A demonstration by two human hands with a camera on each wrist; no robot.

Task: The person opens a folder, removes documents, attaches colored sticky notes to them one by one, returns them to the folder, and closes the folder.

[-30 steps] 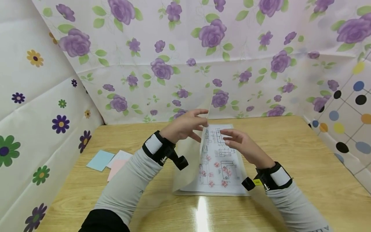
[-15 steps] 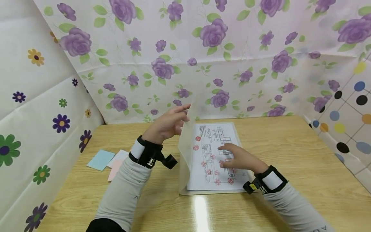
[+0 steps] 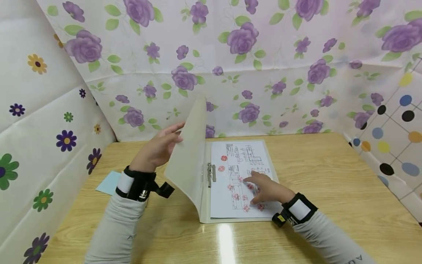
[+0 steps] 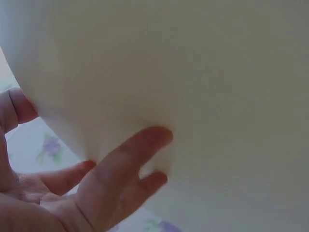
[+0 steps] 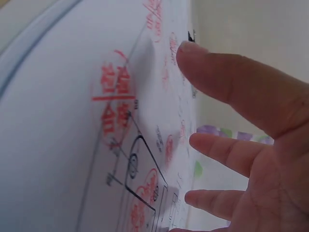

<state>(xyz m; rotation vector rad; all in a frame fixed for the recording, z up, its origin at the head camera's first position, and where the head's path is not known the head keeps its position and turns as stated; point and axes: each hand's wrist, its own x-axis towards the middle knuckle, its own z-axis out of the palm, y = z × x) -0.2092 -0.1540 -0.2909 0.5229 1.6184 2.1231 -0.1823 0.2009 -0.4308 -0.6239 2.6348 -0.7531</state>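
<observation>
Nearby, lower right of centre, our right hand (image 3: pixel 268 189) was spread over printed sheets (image 3: pixel 233 173), holding nothing; we couldn't tell if it touched them. They lay in the cream folder (image 3: pixel 206 205), mid-frame. Left of centre, our left hand (image 3: pixel 157 151), loosely extended, touched the folder's raised cover (image 3: pixel 190 150). Flowered cloth (image 3: pixel 211 40) spanned the top.

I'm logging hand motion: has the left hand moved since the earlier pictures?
Yes, leftward: judged against the blue paper on the table in the head view, the left hand is now closer to that sheet.
</observation>
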